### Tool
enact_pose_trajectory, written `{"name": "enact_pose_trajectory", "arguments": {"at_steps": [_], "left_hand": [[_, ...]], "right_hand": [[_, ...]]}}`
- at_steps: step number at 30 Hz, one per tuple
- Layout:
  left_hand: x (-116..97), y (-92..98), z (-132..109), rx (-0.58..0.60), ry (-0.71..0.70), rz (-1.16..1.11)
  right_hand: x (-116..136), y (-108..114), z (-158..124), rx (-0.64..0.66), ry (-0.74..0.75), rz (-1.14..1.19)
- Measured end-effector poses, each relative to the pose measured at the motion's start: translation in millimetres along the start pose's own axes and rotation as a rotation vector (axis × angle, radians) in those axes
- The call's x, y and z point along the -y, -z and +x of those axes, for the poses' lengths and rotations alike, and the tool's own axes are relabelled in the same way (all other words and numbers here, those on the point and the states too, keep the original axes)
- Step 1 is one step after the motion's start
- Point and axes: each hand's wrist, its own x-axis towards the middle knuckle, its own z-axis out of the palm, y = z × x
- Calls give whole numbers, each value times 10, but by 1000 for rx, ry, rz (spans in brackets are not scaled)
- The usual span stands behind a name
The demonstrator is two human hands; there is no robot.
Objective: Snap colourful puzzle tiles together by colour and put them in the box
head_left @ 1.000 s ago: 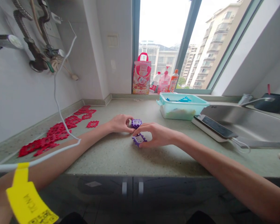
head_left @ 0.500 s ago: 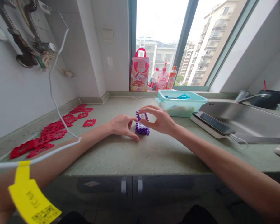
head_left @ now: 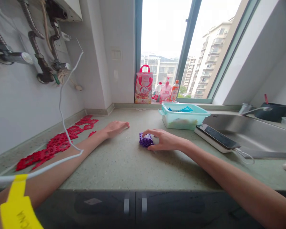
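Note:
A small block of purple interlocking plastic tiles sits on the middle of the counter, with white grid showing on its top. My right hand is on its right side, index finger over the top and thumb low at the front corner. To the left, apart from the block, my left hand hovers over or rests on the counter. Its fingers point right, loosely extended and partly hidden, and nothing shows in them. Red lattice tiles lie beyond my left forearm, one of them partly covered by it.
A turquoise plastic tub with blue pieces in it stands behind my right hand. A phone lies on a white box beside the steel sink. A white cable with a yellow tag hangs across my left forearm.
My left hand has moved left, away from the purple tiles. The raised purple tile at the back no longer stands up; the block looks more compact under my right hand. The view has tilted up.

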Motion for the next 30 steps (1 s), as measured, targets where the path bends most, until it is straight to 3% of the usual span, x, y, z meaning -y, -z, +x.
{"name": "enact_pose_trajectory", "arguments": {"at_steps": [11,21,26,30], "left_hand": [[83,-52,-32,-34,35,-36],[105,-47,-20,-33,36,-46],[124,-50,-9,-30,26,-63],[118,-42,-21,-27,29,-57]], "right_hand": [[-20,10,29,-6,-5,-101],[-57,38,24,-56,133,-183],[-111,191,22,-195,229,-333],[-300,461,-34,-415,226,-421]]}}
